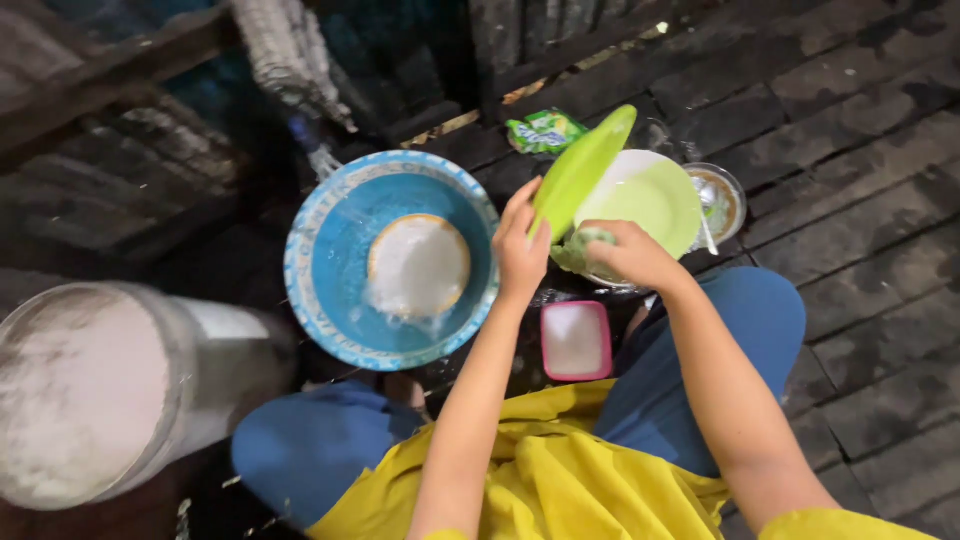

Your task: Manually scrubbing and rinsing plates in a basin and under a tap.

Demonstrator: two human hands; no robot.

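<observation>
Hands are working close together — left hand (521, 252) is gripping a tilted green plate (583, 168) by its lower edge. Right hand (628, 253) is clamping a sponge (583, 243) just beside it.

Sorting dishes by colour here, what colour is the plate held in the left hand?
Lime green: the plate in the left hand, clearest in the head view.

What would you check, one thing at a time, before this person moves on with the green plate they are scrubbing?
1. Left hand grips the tilted green plate: ok.
2. Right hand holds the sponge against that plate: ok.
3. Second green plate waits flat below: ok.
4. Blue basin holds water: ok.
5. Pink soap tub within reach: ok.
6. Plate scrubbed clean: cannot tell.
</observation>
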